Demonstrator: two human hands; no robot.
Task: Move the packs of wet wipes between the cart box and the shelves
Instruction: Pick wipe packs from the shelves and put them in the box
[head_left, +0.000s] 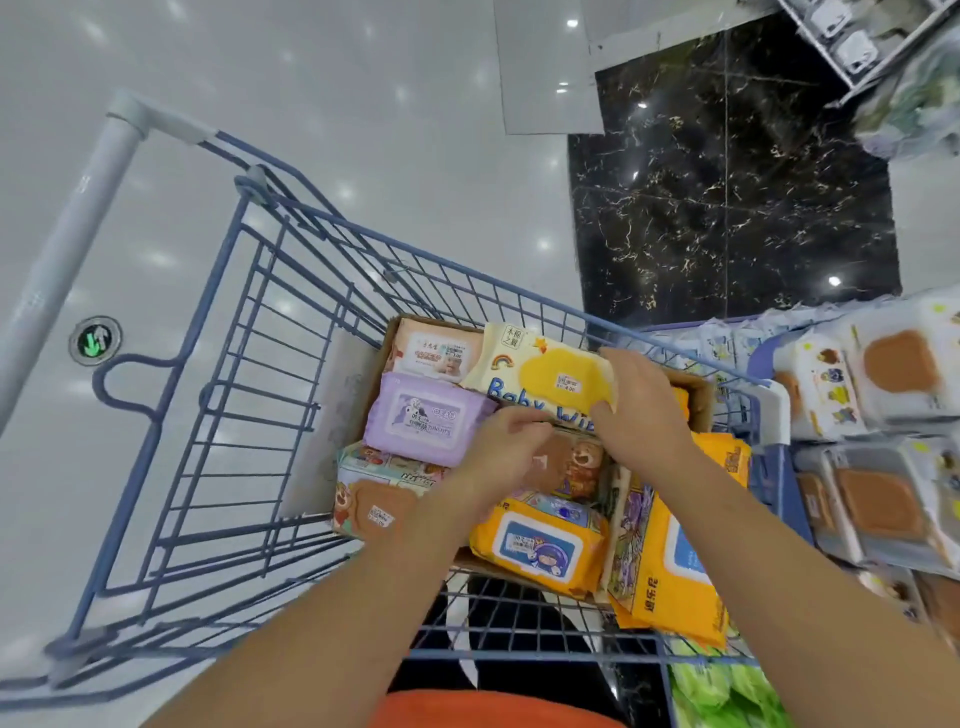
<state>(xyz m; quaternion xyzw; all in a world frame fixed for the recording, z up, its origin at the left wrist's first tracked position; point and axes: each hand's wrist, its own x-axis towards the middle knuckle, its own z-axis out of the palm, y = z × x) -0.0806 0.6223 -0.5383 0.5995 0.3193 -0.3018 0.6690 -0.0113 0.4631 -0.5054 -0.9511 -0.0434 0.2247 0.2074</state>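
Observation:
A cardboard box (698, 402) sits in a blue wire cart (291, 332) and holds several packs of wet wipes. My right hand (641, 410) grips the near edge of a cream pack with a yellow lid marked Baby Wipes (540, 371), which lies tilted on top. My left hand (501, 457) has its fingers curled at the lower edge of the same pack, over a pack with a bear picture (582, 462). A purple pack (426, 418), a pink pack (436, 351) and an orange pack (540, 545) lie around them.
Shelves at the right carry rows of white packs with brown lids (893, 364). A large orange pack (670, 566) stands against the box's right side. The cart's grey handle (72, 234) is at the left. Green packs (722, 691) sit at the lower right.

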